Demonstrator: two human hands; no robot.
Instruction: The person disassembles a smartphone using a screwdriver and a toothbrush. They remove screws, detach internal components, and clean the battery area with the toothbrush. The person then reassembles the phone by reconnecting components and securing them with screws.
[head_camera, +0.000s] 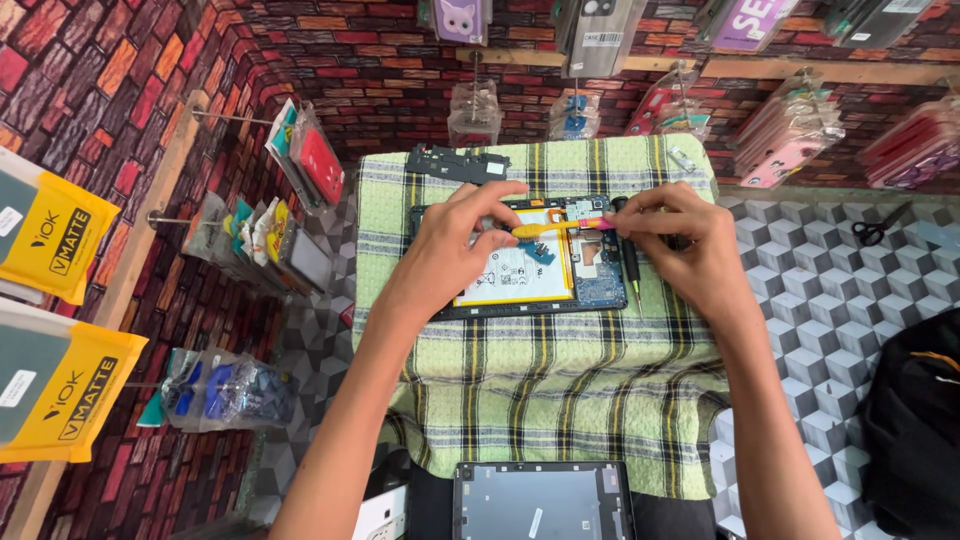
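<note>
Nearest you at bottom centre lies the removed back cover (541, 502), while your left hand (455, 245) and right hand (685, 235) pinch yellow tweezers (545, 229) over the opened tablet (585, 285), battery (515, 275) still seated.

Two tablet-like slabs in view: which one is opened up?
The tablet on the checked cloth under both hands, battery and boards exposed; the grey panel at the bottom edge lies closed and untouched.

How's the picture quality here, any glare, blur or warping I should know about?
Head view: even, soft light with only faint shadows under the left hand and right hand. The opened tablet on the checked cloth is sharp, with no strong glare. Wide-lens warping bends the brick wall at the edges. The grey panel at the bottom is cut off by the frame.
</note>
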